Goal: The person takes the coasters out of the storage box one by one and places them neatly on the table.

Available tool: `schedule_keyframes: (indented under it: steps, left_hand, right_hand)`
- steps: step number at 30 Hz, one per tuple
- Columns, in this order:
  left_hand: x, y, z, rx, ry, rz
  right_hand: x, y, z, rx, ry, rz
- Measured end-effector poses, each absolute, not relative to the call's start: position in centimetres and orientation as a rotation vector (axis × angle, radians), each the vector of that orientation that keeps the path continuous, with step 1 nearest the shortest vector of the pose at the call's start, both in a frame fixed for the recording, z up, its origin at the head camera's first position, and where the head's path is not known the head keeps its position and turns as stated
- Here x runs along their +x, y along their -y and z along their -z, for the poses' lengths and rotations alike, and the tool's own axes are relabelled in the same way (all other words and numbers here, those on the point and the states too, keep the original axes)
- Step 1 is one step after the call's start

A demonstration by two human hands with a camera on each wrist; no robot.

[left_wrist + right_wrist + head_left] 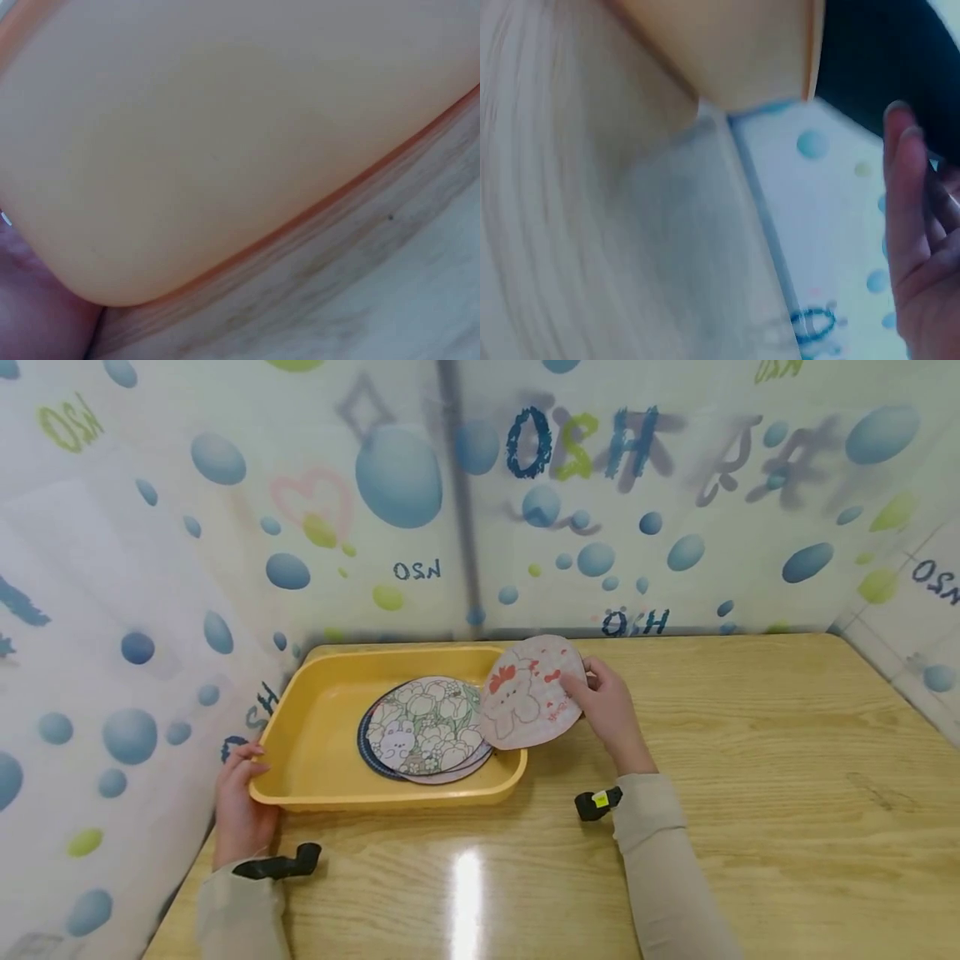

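Observation:
My right hand pinches the edge of a round mat, pale with a cartoon animal and red bows. It is tilted up over the right end of a yellow plastic tray. In the right wrist view the mat's dark underside shows above the fingers. Several more round mats lie overlapped in the tray; the top mat has white tulips and a small rabbit. At the tray's left end, my left hand grips the rim, fingers curled over it. The left wrist view is filled mostly by the tray's outer wall.
The tray stands on a wood-grain table, toward its back left. A patterned curtain with blue drops and lettering hangs behind and along the left side. Each wrist carries a black camera mount, one of them the right mount.

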State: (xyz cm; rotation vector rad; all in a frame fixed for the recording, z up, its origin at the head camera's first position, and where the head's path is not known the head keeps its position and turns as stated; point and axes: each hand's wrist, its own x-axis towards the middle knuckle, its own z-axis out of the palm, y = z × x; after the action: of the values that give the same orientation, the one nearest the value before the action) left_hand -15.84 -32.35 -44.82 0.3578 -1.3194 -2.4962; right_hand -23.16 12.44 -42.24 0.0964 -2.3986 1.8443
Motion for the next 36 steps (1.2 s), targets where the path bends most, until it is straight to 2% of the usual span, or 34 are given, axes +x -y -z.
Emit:
schedule_keyframes:
  steps: [6,20,36]
  left_hand:
    - [-15.8,32.3,44.8,0.359,1.327,2.499]
    - [-15.9,32.5,44.9,0.342,1.318,2.502]
    - [-15.7,32.4,44.8,0.333,1.292,2.532]
  right_hand:
    - [-23.5,-13.6,43.2,0.071,2.563,-1.673]
    - [-24.0,-14.6,46.0,-0.004,2.483,-2.016]
    - [-24.3,-16.1,47.7,0.061,2.174,-2.304]
